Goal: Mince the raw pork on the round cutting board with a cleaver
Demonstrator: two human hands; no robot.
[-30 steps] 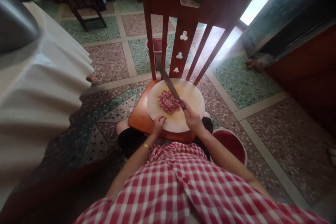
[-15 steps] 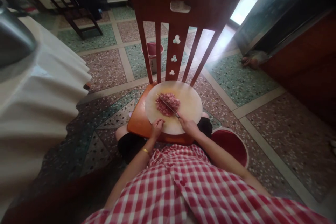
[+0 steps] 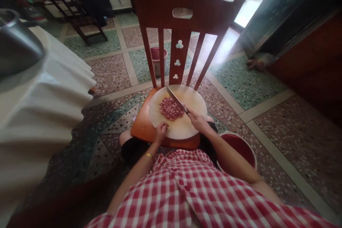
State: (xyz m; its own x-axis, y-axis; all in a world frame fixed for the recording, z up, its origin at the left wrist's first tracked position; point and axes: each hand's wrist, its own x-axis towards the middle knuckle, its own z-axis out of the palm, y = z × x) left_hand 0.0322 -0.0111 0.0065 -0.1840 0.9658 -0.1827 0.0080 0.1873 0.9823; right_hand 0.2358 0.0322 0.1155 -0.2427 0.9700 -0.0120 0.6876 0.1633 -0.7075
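A round pale cutting board (image 3: 192, 101) lies on the seat of a wooden chair (image 3: 184, 10) in front of me. A heap of minced pink meat (image 3: 170, 108) sits at its middle. My right hand (image 3: 198, 120) is closed round the handle of a knife (image 3: 176, 99), whose blade is raised over the right side of the meat, pointing away and left. My left hand (image 3: 161, 131) rests with curled fingers on the board's near edge, just below the meat.
A red bucket (image 3: 237, 146) stands on the floor by my right knee. A small pink bin (image 3: 157, 57) stands behind the chair. A white-draped table (image 3: 37, 107) with a metal pot (image 3: 16, 46) fills the left. A dark wooden stool (image 3: 80, 21) stands far left.
The knife came down onto the meat half a second ago and is now lifted again above it. My left hand has stayed on the board's near edge.
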